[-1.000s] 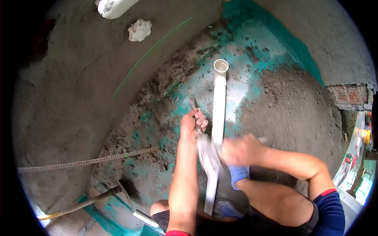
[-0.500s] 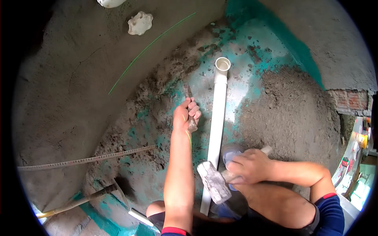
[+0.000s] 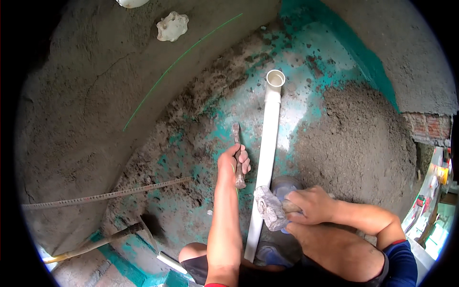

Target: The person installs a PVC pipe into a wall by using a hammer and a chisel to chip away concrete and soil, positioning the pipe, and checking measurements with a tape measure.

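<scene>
My left hand [image 3: 234, 161] is closed round a dirty cold chisel [image 3: 236, 135]; its flat tip points away from me and its struck end sticks out below my fist. To its right lies a white plastic pipe [image 3: 267, 148] with an open elbow [image 3: 276, 78] at the far end. My right hand [image 3: 310, 204] grips the handle of a club hammer [image 3: 270, 209] in front of my knee. The hammer's mortar-crusted head overlaps the near part of the pipe in view; whether they touch I cannot tell.
A tape measure [image 3: 107, 195] stretches from the left over rubble. A hoe [image 3: 100, 244] lies lower left, beside a short white pipe piece [image 3: 171, 262]. Heaped mortar [image 3: 358, 138] covers the right side. A grey wall [image 3: 91, 95] bears a green line and a white knob-like fitting [image 3: 172, 27].
My left hand has drawn the chisel nearer to me and slightly right. My right hand has shifted a little right, and the hammer head has turned and risen slightly in view.
</scene>
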A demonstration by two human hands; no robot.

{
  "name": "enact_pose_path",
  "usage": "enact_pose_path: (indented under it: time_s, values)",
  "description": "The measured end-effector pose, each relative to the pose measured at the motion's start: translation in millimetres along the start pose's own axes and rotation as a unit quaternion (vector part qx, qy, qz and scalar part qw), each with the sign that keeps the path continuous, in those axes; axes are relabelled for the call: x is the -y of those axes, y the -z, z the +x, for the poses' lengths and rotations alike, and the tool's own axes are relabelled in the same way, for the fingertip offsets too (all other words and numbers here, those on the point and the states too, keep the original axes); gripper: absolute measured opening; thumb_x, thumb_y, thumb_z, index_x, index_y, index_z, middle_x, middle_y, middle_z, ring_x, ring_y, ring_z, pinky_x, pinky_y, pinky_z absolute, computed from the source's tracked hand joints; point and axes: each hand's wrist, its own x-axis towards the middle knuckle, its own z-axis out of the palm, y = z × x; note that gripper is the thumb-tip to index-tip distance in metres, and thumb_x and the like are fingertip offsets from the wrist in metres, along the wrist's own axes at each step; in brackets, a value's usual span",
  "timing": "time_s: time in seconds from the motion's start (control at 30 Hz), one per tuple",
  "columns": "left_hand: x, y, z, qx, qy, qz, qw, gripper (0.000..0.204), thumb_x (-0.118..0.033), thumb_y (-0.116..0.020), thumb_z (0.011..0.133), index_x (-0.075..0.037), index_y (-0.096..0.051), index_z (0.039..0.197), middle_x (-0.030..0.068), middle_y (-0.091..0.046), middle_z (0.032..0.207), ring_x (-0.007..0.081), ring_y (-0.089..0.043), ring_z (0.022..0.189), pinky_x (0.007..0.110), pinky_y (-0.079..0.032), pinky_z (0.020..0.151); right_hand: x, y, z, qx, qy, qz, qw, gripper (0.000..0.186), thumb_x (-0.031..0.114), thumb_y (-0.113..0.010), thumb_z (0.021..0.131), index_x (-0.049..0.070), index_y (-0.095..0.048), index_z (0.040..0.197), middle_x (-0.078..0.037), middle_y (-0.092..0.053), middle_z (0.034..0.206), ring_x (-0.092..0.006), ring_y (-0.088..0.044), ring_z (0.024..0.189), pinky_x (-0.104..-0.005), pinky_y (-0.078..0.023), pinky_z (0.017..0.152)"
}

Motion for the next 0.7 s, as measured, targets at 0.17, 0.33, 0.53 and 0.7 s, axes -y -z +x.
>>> enact_pose_path:
  time_s: [0.17, 0.33, 0.53, 0.7]
  values:
    - [-11, -8, 9, 0.014, 0.030, -0.083, 0.996, 0.017, -0.018, -0.042, 0.100, -0.005, -0.049, 0.091, -0.0022, -0.043, 0.060, 0.0152, -0.035, 0.042, 0.032, -0.035, 0.048, 28, 12, 18, -0.044, 0.155, -0.050, 0.986, 0.035, 0.046, -0.069, 0.083, 0.014, -0.056, 0.093, -0.004, -0.059, 0.072, -0.0214, -0.065, 0.058, -0.0361, -0.050, 0.049]
    - [-16, -31, 15, -0.007, 0.021, -0.101, 0.995, 0.018, -0.015, -0.039, 0.100, -0.004, -0.047, 0.088, -0.0028, -0.042, 0.060, 0.0139, -0.035, 0.042, 0.030, -0.031, 0.047, 1, 5, 43, -0.091, 0.182, -0.095, 0.974, 0.030, 0.045, -0.064, 0.087, 0.016, -0.057, 0.093, -0.002, -0.054, 0.069, -0.0179, -0.060, 0.053, -0.0320, -0.047, 0.042]
    - [-20, -31, 16, -0.009, 0.014, -0.093, 0.996, 0.016, -0.014, -0.039, 0.100, -0.005, -0.046, 0.089, -0.0037, -0.042, 0.061, 0.0124, -0.036, 0.042, 0.029, -0.030, 0.046, 35, 11, 31, -0.102, 0.229, -0.051, 0.967, 0.033, 0.046, -0.061, 0.089, 0.019, -0.063, 0.108, -0.004, -0.059, 0.076, -0.0179, -0.062, 0.053, -0.0323, -0.047, 0.040]
    - [-10, -15, 22, 0.014, 0.009, -0.078, 0.997, 0.018, -0.017, -0.038, 0.102, -0.006, -0.045, 0.090, -0.0018, -0.043, 0.061, 0.0155, -0.037, 0.042, 0.034, -0.035, 0.045, 8, 9, 49, -0.037, 0.018, -0.142, 0.989, 0.032, 0.046, -0.070, 0.080, 0.015, -0.064, 0.087, -0.003, -0.058, 0.069, -0.0216, -0.061, 0.052, -0.0353, -0.048, 0.044]
